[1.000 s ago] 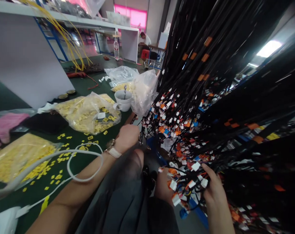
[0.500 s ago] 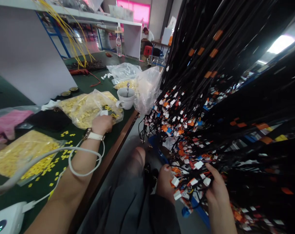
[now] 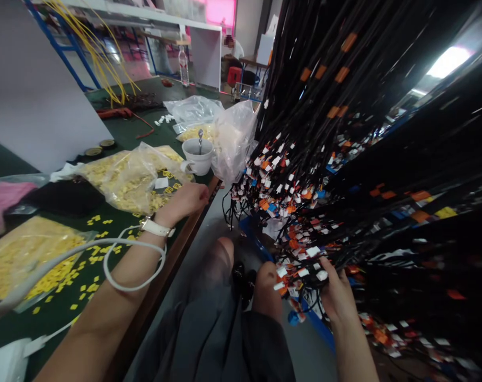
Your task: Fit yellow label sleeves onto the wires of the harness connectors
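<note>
My left hand (image 3: 187, 202) hovers at the wooden edge of the green table, its fingers curled together; whatever is in them is too small or hidden to make out. Just left of it lies an open clear bag of small yellow plastic pieces (image 3: 123, 172), with a small white piece (image 3: 161, 183) on top. My right hand (image 3: 338, 292) is closed around the end of a black wire harness (image 3: 318, 268), thumb by the white connectors. Many more black harnesses (image 3: 304, 106) with white, orange and blue connectors hang on the right. A white watch strap and cable circle my left wrist.
A white cup (image 3: 196, 156) with a spoon stands near the table edge, beside clear plastic bags (image 3: 235, 138). Another bag of yellow pieces (image 3: 29, 254) lies at left, with loose pieces spilled around it. A white device (image 3: 6, 361) sits at lower left. Someone sits far back.
My left hand has moved right, away from the bag of yellow pieces, to the table edge. My right hand keeps its grip on the harness. The view has shifted slightly.
</note>
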